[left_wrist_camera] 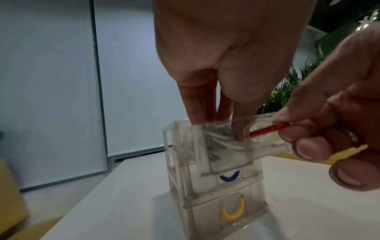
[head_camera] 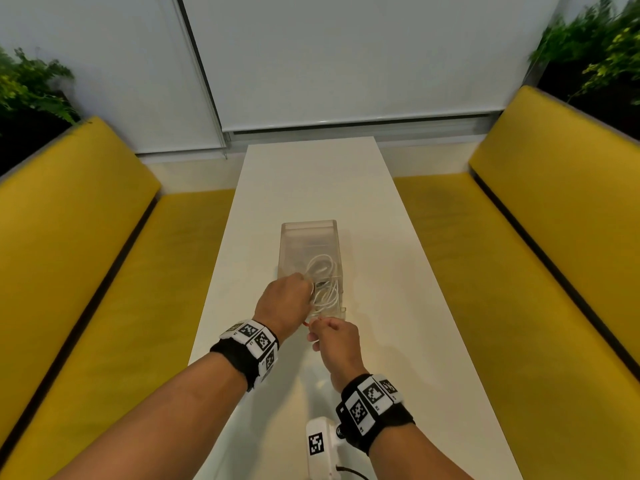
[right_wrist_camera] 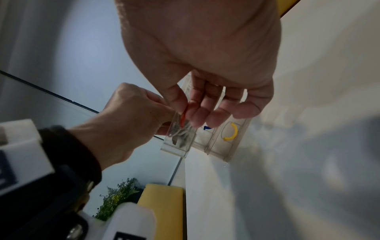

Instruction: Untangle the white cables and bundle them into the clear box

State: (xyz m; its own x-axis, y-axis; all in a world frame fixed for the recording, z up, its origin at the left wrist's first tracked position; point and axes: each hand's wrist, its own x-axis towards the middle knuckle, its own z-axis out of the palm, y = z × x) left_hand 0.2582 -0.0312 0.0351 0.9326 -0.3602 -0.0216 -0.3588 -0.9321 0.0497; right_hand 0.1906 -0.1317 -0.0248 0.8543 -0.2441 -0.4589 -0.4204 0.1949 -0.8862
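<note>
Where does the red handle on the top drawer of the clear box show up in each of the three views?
Head: red handle between both hands, centre.
Left wrist: right of centre, pinched by the right hand.
Right wrist: centre, under the fingertips.
Shared landmark: yellow handle of the bottom drawer, visible in both wrist views only.

We see a long white table [head_camera: 311, 188] running away from us toward the far wall. Yellow upholstered benches flank it: one bench [head_camera: 79, 237] along its left edge, the other [head_camera: 540, 220] along its right edge, each with a padded backrest. Behind the left backrest stands a green fern-like plant [head_camera: 31, 84]; behind the right backrest we find another leafy plant [head_camera: 595, 39], some of its fronds yellow-green. Beyond the table's far edge hang pale roller blinds [head_camera: 346, 57], separated by a dark vertical frame [head_camera: 201, 74]. Below the wider blind we make out a dark horizontal gap just above the sill.
</note>
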